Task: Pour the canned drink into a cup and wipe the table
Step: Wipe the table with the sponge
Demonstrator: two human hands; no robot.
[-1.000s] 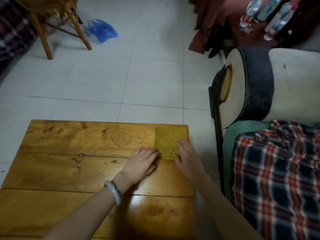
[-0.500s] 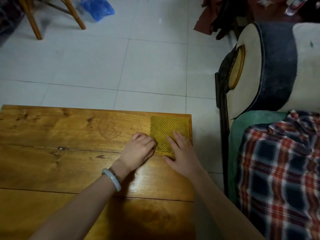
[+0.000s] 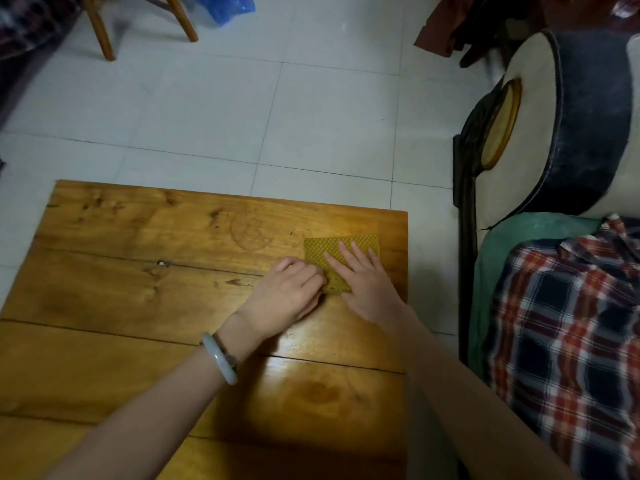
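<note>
A yellow-green mesh cloth [image 3: 341, 245] lies flat near the far right corner of the wooden table [image 3: 138, 271]. My left hand [image 3: 287, 292] has curled fingers pinching the cloth's near left edge. My right hand [image 3: 363, 282] rests flat on the cloth with fingers spread, covering its near right part. A pale bangle [image 3: 220, 358] sits on my left wrist. No can or cup is in view.
A sofa with a round armrest [image 3: 554, 126] and a plaid fabric [image 3: 571, 341] stands close to the table's right side. Wooden chair legs [image 3: 104, 36] and a blue plastic bag [image 3: 228, 8] sit on the tiled floor beyond the table.
My right hand has slid forward onto the cloth. The cloth has come a little nearer to me, away from the table's far edge. My left hand's fingers have curled at its edge.
</note>
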